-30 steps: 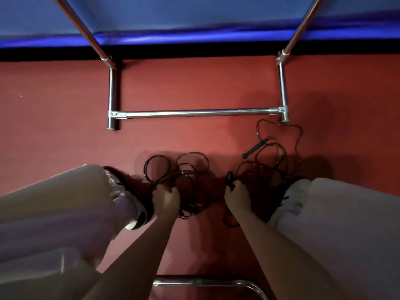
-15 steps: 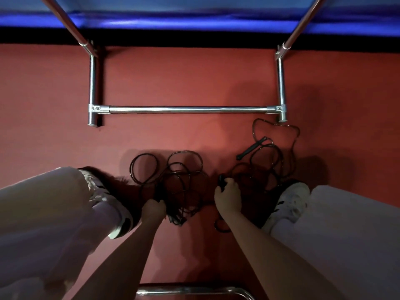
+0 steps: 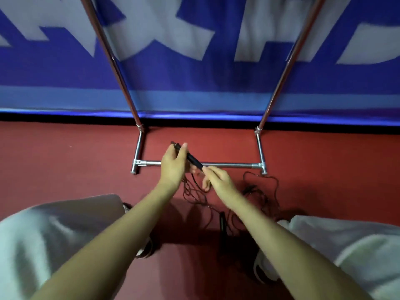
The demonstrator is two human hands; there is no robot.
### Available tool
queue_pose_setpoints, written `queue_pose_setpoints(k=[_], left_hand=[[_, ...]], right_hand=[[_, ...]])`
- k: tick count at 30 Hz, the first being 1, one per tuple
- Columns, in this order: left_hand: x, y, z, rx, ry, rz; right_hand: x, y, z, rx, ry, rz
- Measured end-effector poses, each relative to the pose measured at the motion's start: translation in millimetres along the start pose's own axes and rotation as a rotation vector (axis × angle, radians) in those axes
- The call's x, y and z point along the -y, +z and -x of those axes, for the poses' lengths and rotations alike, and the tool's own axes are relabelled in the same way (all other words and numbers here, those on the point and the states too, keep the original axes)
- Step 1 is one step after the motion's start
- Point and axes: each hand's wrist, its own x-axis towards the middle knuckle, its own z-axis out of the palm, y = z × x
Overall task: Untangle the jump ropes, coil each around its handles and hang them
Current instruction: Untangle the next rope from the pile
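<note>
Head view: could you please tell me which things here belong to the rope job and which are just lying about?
Belonging to the job:
- black handle, held by left hand and right hand
- tangled cord dangling below
- second rope on floor
- metal rack

Just there:
- blue banner
- white shoe

No readable text on banner (image 3: 194,79)

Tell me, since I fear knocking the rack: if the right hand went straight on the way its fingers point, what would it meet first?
Probably the black handle its fingertips already pinch, then the left hand; depth is uncertain.
</note>
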Motion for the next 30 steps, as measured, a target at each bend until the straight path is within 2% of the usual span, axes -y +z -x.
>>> queue_pose_setpoints(k=[4, 6, 9, 11, 13, 15, 18, 20, 23, 25, 27, 30], left_hand=[[-42.0, -26.3, 31.1, 0.069, 0.009, -0.006], [-50.7, -44.4, 47.2, 0.029, 0.01, 0.007], [-59.8, -69.4, 59.7, -0.079, -0.042, 0.166], [-68.5, -76.2, 70.0, -0.011, -0.12, 0.251], [-78.1, -72.8, 87.2, 0.186, -0.134, 0.185], [-90.3, -66.2, 110.0, 0.441, -0.09, 0.008], [-109.2, -59.6, 136.5, 0.76, 0.015, -0.221], [-122.5, -55.7, 144.4, 0.8, 0.085, -0.204], [-136.6, -58.7, 135.9, 0.562, 0.105, 0.094], [-134.5, -72.6, 115.8, 0.347, 0.099, 0.35], [-123.6, -90.2, 95.4, 0.133, 0.065, 0.566], [-108.1, -116.0, 74.1, -0.17, -0.01, 0.89]], right_hand=[[50.8, -27.5, 49.5, 0.209, -0.067, 0.347], [53.3, -48.0, 72.4, 0.274, -0.068, 0.679], [44.3, -77.2, 97.7, 0.387, 0.131, 1.158], [41.7, -82.2, 108.0, 0.375, 0.202, 1.271], [50.2, -74.9, 112.8, 0.248, 0.099, 1.091], [68.3, -57.4, 116.9, 0.117, -0.071, 0.711], [96.5, -28.7, 116.9, 0.138, -0.22, 0.365], [107.6, -15.2, 115.4, 0.192, -0.204, 0.246], [106.6, -12.9, 115.9, 0.228, -0.14, 0.131], [95.2, -29.2, 118.3, 0.209, -0.055, 0.243], [78.7, -54.9, 118.5, 0.259, 0.056, 0.586], [55.1, -92.6, 116.1, 0.41, 0.367, 1.072]])
